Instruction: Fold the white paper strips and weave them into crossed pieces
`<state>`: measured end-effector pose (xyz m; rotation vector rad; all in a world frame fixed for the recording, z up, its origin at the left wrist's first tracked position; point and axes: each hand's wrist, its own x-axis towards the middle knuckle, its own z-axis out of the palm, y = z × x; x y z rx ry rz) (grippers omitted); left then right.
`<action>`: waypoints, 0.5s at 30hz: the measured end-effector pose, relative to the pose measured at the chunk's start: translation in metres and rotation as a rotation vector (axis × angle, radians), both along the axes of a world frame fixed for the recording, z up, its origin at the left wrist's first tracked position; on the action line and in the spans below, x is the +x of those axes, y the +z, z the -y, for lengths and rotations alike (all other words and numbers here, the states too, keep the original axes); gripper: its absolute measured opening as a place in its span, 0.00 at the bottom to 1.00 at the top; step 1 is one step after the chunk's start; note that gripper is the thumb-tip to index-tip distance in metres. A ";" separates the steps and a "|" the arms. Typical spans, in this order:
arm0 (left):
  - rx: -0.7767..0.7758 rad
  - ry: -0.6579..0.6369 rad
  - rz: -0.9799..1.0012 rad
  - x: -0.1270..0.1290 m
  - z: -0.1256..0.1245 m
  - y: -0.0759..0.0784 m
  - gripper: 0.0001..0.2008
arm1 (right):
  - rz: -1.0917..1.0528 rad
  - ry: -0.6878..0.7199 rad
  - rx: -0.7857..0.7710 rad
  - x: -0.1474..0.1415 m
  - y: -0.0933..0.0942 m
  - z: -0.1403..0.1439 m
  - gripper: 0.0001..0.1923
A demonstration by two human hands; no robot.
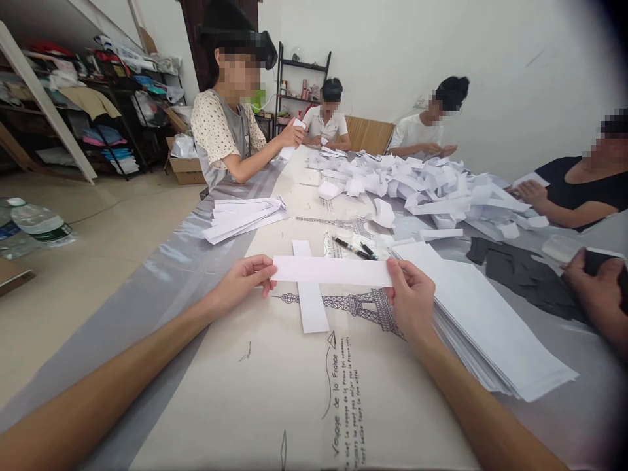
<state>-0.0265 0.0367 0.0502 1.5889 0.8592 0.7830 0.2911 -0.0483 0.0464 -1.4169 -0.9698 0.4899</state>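
Left hand [244,280] and right hand [411,297] each pinch an end of a white paper strip [331,270] held flat across another strip [309,290] on the table, nothing folded yet, big stack of sheets [483,324] untouched, folded pile [422,186] beyond.

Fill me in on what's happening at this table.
The person wearing the camera holds a long white paper strip by its ends, left hand and right hand, across a second white strip lying lengthwise on the printed table cover. A stack of white sheets sits beside the right hand, and two black pens lie just beyond. Other people around the table handle paper next to a big heap of folded white pieces.
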 end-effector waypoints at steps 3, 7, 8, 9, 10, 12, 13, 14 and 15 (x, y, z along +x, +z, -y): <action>-0.026 -0.062 0.005 0.000 0.001 0.000 0.15 | 0.013 -0.005 -0.002 0.001 0.000 0.000 0.21; 0.015 -0.020 0.006 -0.005 -0.007 -0.002 0.15 | -0.004 0.052 -0.046 0.003 -0.005 -0.002 0.22; 0.036 0.026 0.013 -0.008 -0.012 -0.003 0.15 | -0.010 0.080 -0.054 0.004 -0.006 -0.002 0.22; 0.059 0.081 0.022 -0.012 -0.018 -0.003 0.16 | -0.011 0.108 -0.063 0.004 -0.007 -0.003 0.22; 0.085 0.147 0.038 -0.018 -0.025 -0.003 0.16 | -0.008 0.135 -0.073 0.004 -0.008 -0.004 0.23; 0.169 0.286 0.044 -0.032 -0.040 -0.002 0.18 | 0.012 0.181 -0.094 0.003 -0.008 -0.004 0.23; 0.254 0.366 0.014 -0.041 -0.048 -0.001 0.18 | 0.028 0.201 -0.107 0.002 -0.008 -0.004 0.24; 0.377 0.446 -0.064 -0.051 -0.054 0.000 0.17 | 0.047 0.219 -0.120 0.001 -0.007 -0.003 0.24; 0.511 0.514 -0.184 -0.061 -0.060 0.000 0.17 | 0.068 0.239 -0.134 0.000 -0.006 -0.002 0.25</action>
